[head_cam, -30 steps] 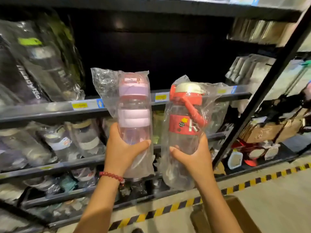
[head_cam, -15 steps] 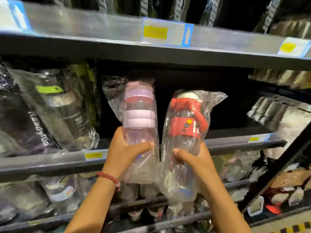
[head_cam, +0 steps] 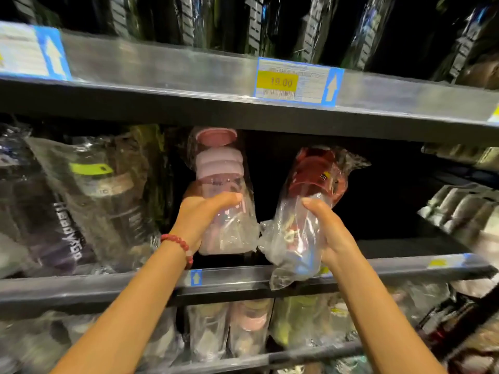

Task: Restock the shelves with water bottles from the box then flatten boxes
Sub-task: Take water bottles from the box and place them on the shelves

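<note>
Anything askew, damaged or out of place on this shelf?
Nothing is damaged or spilled. The left hand holds the pink bottle and the right hand the red bottle, both bagged, tilted into the dark gap on the shelf. Neither is set down yet.

A pink-capped bottle (head_cam: pixel 218 184) in clear wrap is gripped by the left hand (head_cam: pixel 198 214) over the middle shelf (head_cam: pixel 108 286). At its three o'clock, a red-capped wrapped bottle (head_cam: pixel 313 182) is held tilted by the right hand (head_cam: pixel 329 233). Dark wrapped bottles (head_cam: pixel 89 195) are seen at nine o'clock, a price tag (head_cam: pixel 297 82) at twelve.
</note>
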